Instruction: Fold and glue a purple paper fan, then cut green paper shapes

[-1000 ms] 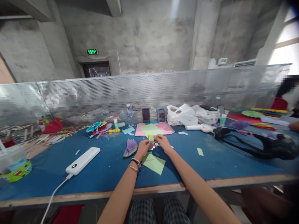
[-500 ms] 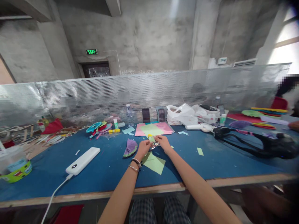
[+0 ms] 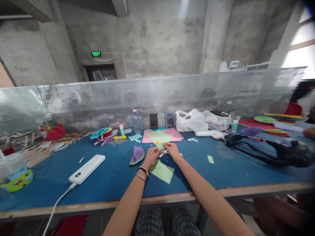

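Note:
My left hand [image 3: 152, 154] is closed, fingertips pinched on a small piece of light green paper [image 3: 159, 147]. From the other side, my right hand [image 3: 172, 150] pinches the same piece, its fingertips near the left ones. Something yellow [image 3: 157, 142] shows just beyond the piece. Under and between the hands lies what looks like a pair of scissors [image 3: 165, 151], partly hidden. A larger light green sheet [image 3: 163, 172] rests on the table below my hands, its upper corner near my left wrist. Left of my left hand sits a pleated purple paper fan [image 3: 137, 156] with a green edge.
Pink and green paper sheets [image 3: 177, 135] are stacked beyond my hands. A white power bank [image 3: 87, 168] with a cable lies left. White plastic bags [image 3: 192, 120] and a black strap bundle [image 3: 265, 147] are on the right. A metal mesh screen [image 3: 157, 91] borders the blue table [image 3: 110, 186].
Hardly anything differs. Both hands stay in the same place, with only a slight shift of the fingers around the small green piece.

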Demonstrator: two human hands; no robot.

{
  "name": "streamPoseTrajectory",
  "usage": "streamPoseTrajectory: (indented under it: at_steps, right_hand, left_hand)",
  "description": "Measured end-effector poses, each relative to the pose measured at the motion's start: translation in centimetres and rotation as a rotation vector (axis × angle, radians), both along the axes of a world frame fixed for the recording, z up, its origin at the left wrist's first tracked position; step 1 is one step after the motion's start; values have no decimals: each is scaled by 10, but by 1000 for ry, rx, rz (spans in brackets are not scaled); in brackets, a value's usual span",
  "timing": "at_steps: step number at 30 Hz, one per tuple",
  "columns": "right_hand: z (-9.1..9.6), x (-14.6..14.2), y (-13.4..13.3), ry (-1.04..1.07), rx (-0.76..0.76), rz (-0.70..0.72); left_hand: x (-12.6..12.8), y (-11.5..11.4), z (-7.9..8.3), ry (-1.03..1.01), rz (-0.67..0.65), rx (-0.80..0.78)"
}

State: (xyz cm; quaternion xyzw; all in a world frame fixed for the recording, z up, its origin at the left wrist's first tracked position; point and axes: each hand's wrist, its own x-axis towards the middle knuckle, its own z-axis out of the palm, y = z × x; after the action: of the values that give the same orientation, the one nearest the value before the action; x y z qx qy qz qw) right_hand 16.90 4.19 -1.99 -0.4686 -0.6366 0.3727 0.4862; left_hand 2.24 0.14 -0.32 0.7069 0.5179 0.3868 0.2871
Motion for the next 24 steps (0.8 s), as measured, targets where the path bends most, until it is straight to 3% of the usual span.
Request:
streamPoseTrajectory:
  at_steps: [24]
  right_hand:
    - [10, -2, -9, -29, 7, 106]
  left_hand:
    - [-1, 9, -12, -55, -102, -61]
